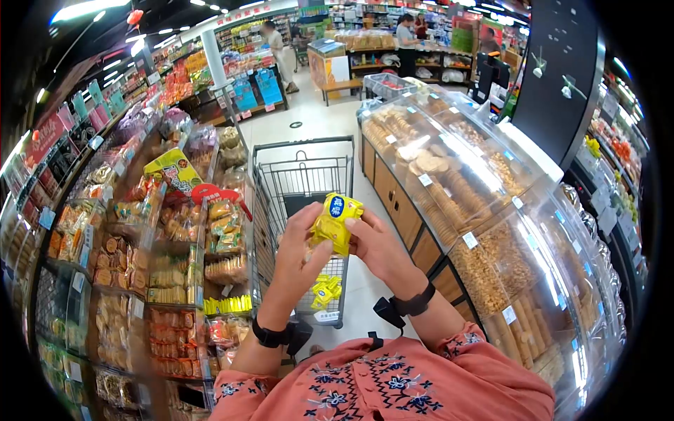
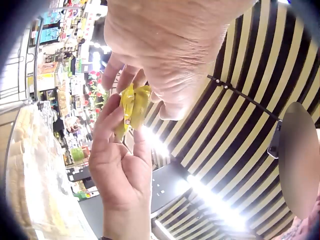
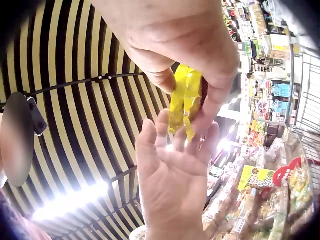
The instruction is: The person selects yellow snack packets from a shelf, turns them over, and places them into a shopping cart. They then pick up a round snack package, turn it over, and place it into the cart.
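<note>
Small yellow snack packets [image 1: 338,221], the upper one with a blue round label, are held up in front of the chest, over the shopping cart. My right hand [image 1: 379,245] pinches them between thumb and fingers from the right. The left hand [image 1: 298,245] holds them from the other side, its fingers partly hidden behind the wrappers. Seen from the left wrist, two yellow wrappers [image 2: 135,107] lie side by side between the hands. The right wrist view shows the same wrappers [image 3: 185,102] under the right thumb. More yellow packets [image 1: 325,291] lie in the cart below.
The wire shopping cart [image 1: 302,165] stands straight ahead in the aisle. Shelves of bagged snacks [image 1: 172,281] line the left, with a red sign [image 1: 214,193] jutting out. Clear-lidded bins of biscuits [image 1: 456,189] run along the right. People [image 1: 279,52] stand farther off.
</note>
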Motion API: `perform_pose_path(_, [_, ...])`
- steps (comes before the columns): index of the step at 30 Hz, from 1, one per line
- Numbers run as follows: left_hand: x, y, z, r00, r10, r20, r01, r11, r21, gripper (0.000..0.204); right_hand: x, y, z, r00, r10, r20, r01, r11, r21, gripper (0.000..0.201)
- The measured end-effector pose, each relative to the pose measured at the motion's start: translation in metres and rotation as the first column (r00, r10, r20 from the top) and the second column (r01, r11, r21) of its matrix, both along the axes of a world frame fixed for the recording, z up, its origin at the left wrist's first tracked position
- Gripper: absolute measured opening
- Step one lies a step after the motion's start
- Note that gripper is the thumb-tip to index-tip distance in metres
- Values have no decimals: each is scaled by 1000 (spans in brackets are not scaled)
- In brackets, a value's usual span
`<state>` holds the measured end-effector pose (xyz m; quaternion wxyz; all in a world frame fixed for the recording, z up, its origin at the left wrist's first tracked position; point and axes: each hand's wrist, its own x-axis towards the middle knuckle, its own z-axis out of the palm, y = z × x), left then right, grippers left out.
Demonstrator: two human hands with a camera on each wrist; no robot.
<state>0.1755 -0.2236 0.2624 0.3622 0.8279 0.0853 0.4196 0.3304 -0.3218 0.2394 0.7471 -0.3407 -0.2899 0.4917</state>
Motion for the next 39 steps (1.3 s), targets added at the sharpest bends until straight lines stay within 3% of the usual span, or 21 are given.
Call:
perform_pose_path(2, [6, -20, -7, 998, -6, 65, 28, 936, -350, 46, 4, -17, 1, 999, -8, 52, 8, 1000, 15, 40])
perform_pose_path(6, [11, -34, -21, 998, 0, -67, -20, 952, -305, 43, 2, -39, -2, 997, 24, 76, -25, 1000, 13, 41])
perform_pose_path(12, [11, -69, -24, 986, 151, -67, -158, 980, -118, 37, -4, -57, -2, 993, 48, 106, -43, 998, -45, 42])
perform_pose_path(18, [9, -83, -22, 999, 13, 35, 4, 896, -445, 39, 17, -62, 6, 933, 159, 322, -121, 983, -135, 45])
perform_pose_path(21, [5, -87, -25, 1000, -17, 26, 28, 868, -495, 42, 17, -67, 17, 898, 209, 387, -163, 975, -148, 48])
perform_pose_path(25, [2, -81, -46, 992, 71, 109, -15, 894, -448, 43, 7, -63, 22, 880, 250, 404, -193, 965, -176, 52])
perform_pose_path(31, [-11, -81, -26, 970, 223, 101, -168, 906, -388, 45, 11, -39, 25, 774, 303, 556, -193, 949, -248, 69])
perform_pose_path(35, [-14, -76, -35, 929, 368, 37, -348, 903, -251, 46, 2, -31, 23, 813, 332, 479, -225, 937, -267, 55])
perform_pose_path(39, [-20, -71, -49, 876, 483, -16, -483, 875, -40, 46, -13, -18, -20, 898, 329, 292, -263, 934, -242, 48])
